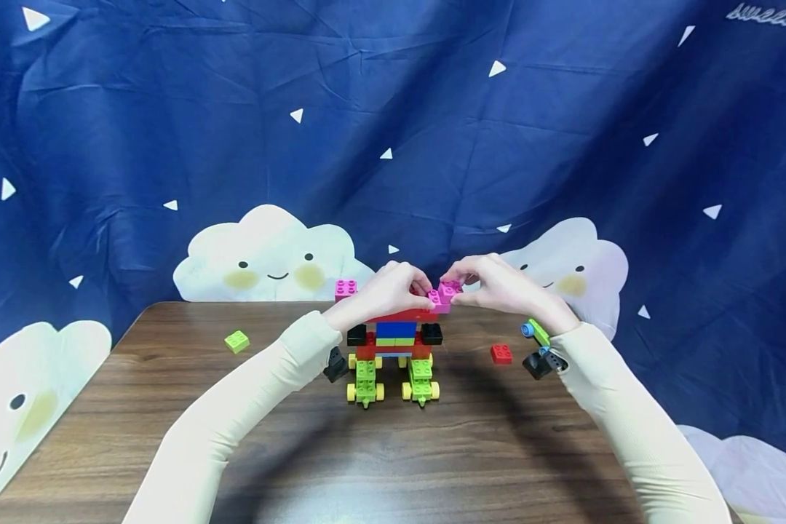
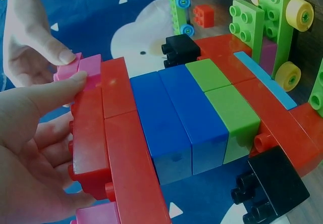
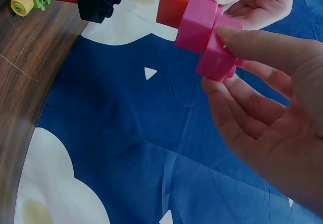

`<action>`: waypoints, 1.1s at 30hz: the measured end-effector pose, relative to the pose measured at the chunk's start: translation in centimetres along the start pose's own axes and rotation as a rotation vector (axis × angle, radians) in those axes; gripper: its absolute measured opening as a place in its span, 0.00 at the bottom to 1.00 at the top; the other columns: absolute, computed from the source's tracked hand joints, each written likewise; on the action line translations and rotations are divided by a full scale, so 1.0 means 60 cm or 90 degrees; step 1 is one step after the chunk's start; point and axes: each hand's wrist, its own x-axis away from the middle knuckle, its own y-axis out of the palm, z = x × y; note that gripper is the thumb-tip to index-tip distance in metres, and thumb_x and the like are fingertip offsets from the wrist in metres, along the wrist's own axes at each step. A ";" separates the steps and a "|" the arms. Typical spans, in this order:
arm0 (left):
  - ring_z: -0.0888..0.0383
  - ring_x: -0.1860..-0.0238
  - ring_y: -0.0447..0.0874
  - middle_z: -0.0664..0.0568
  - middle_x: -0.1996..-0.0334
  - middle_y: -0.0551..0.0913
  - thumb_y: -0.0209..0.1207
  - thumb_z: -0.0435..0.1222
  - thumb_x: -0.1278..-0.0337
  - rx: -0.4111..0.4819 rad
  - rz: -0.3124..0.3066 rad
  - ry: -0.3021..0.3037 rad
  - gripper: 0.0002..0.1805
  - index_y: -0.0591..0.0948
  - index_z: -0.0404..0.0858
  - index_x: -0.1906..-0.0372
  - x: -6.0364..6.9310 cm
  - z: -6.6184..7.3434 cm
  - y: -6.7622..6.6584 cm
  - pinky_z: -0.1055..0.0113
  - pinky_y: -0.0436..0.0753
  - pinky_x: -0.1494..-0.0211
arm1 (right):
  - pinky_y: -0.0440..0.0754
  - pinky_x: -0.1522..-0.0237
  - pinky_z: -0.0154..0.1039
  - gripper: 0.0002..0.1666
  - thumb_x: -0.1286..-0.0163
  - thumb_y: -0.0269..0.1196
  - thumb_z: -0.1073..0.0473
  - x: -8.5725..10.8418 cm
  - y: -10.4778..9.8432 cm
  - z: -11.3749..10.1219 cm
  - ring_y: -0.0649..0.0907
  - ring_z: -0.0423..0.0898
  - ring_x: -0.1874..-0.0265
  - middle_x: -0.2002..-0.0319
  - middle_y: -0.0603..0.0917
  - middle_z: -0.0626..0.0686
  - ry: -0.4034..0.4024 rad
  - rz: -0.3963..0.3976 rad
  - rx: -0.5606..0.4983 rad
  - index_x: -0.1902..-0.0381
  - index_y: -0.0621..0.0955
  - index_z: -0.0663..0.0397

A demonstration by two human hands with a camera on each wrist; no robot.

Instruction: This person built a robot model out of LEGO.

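A toy-brick figure [image 1: 396, 331] stands on the table, with red, blue, green and black bricks above two green wheeled bases [image 1: 365, 382]. At the right end of its red top row sits a pink brick [image 3: 196, 22]. My left hand [image 1: 393, 287] holds this end, its thumb on the pink brick and its fingers behind the red bricks. A second pink brick [image 3: 218, 57] is pinched between the thumb and fingers of my right hand [image 1: 494, 282]. It meets the first pink brick, slightly offset; whether their studs are joined I cannot tell. Another pink brick [image 1: 346, 289] tops the left end.
A loose lime brick [image 1: 237, 341] lies at the table's left. To the right are a red brick [image 1: 501, 354] and a green piece with blue wheels [image 1: 537, 335], partly hidden by the right wrist. Behind the wooden table [image 1: 340, 466] hangs a blue cloth [image 1: 236, 145] with clouds.
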 end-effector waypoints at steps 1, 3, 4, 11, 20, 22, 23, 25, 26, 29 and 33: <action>0.55 0.55 0.87 0.48 0.55 0.90 0.70 0.43 0.45 0.001 -0.001 0.000 0.18 0.87 0.38 0.51 0.000 0.000 0.000 0.69 0.86 0.49 | 0.85 0.49 0.53 0.15 0.41 0.72 0.64 0.000 0.001 0.000 0.85 0.50 0.58 0.58 0.89 0.56 0.002 0.000 0.003 0.55 0.86 0.60; 0.55 0.55 0.87 0.49 0.55 0.90 0.70 0.43 0.45 0.002 -0.002 0.001 0.18 0.87 0.38 0.51 0.000 0.000 0.001 0.69 0.86 0.49 | 0.85 0.49 0.53 0.16 0.41 0.72 0.64 0.000 0.002 -0.001 0.85 0.51 0.57 0.57 0.89 0.56 0.007 0.001 0.008 0.55 0.86 0.60; 0.55 0.55 0.87 0.48 0.55 0.90 0.70 0.43 0.45 0.001 -0.002 0.001 0.19 0.87 0.38 0.51 0.001 0.000 0.001 0.69 0.86 0.49 | 0.85 0.49 0.53 0.16 0.41 0.72 0.64 0.001 0.002 -0.001 0.85 0.51 0.57 0.57 0.89 0.57 0.006 0.002 0.009 0.54 0.86 0.60; 0.55 0.55 0.88 0.48 0.55 0.90 0.70 0.43 0.45 0.007 -0.003 0.005 0.18 0.87 0.38 0.52 0.001 -0.002 0.002 0.70 0.86 0.49 | 0.85 0.48 0.54 0.20 0.37 0.69 0.62 0.012 0.003 0.003 0.86 0.55 0.53 0.52 0.88 0.60 0.009 0.007 -0.014 0.48 0.83 0.63; 0.55 0.55 0.87 0.48 0.56 0.90 0.70 0.43 0.45 0.003 -0.001 0.008 0.18 0.87 0.38 0.53 -0.002 -0.004 0.001 0.69 0.86 0.49 | 0.86 0.49 0.52 0.13 0.31 0.64 0.61 0.015 0.005 0.012 0.87 0.49 0.58 0.57 0.89 0.56 0.018 -0.011 -0.058 0.51 0.83 0.60; 0.55 0.55 0.88 0.48 0.56 0.90 0.70 0.43 0.45 0.003 -0.002 0.008 0.18 0.87 0.38 0.53 -0.002 -0.003 0.000 0.68 0.85 0.48 | 0.86 0.50 0.52 0.13 0.32 0.64 0.61 0.014 0.004 0.011 0.87 0.49 0.59 0.58 0.89 0.56 0.013 -0.007 -0.049 0.51 0.83 0.60; 0.55 0.55 0.88 0.48 0.57 0.90 0.70 0.43 0.45 0.002 -0.001 0.009 0.18 0.87 0.38 0.53 -0.002 -0.003 0.000 0.68 0.85 0.48 | 0.86 0.51 0.52 0.13 0.32 0.64 0.62 0.013 0.004 0.010 0.87 0.49 0.59 0.58 0.89 0.56 0.009 -0.007 -0.044 0.51 0.83 0.61; 0.55 0.55 0.88 0.48 0.57 0.90 0.70 0.43 0.45 0.000 0.000 0.011 0.17 0.87 0.37 0.53 -0.002 -0.003 0.000 0.68 0.85 0.48 | 0.86 0.51 0.52 0.13 0.32 0.64 0.62 0.011 0.003 0.008 0.86 0.50 0.59 0.58 0.89 0.56 -0.001 -0.008 -0.030 0.51 0.83 0.61; 0.55 0.55 0.88 0.48 0.57 0.90 0.70 0.43 0.45 0.000 0.000 0.011 0.17 0.87 0.37 0.53 -0.002 -0.003 -0.001 0.68 0.85 0.48 | 0.86 0.51 0.53 0.13 0.32 0.64 0.63 0.011 0.002 0.007 0.86 0.50 0.58 0.57 0.89 0.57 -0.005 -0.008 -0.024 0.51 0.83 0.62; 0.55 0.55 0.88 0.48 0.57 0.90 0.70 0.43 0.45 -0.001 -0.001 0.011 0.18 0.87 0.37 0.53 -0.002 -0.002 0.000 0.68 0.85 0.48 | 0.86 0.52 0.52 0.13 0.32 0.65 0.63 0.009 0.000 0.005 0.86 0.50 0.59 0.58 0.89 0.57 -0.014 -0.012 -0.007 0.51 0.84 0.62; 0.55 0.55 0.88 0.48 0.57 0.90 0.70 0.43 0.45 -0.006 -0.001 0.013 0.17 0.87 0.37 0.53 -0.002 -0.002 0.000 0.68 0.85 0.49 | 0.87 0.53 0.50 0.13 0.33 0.66 0.62 0.009 -0.001 0.003 0.85 0.48 0.60 0.58 0.89 0.55 -0.016 -0.009 0.008 0.52 0.84 0.61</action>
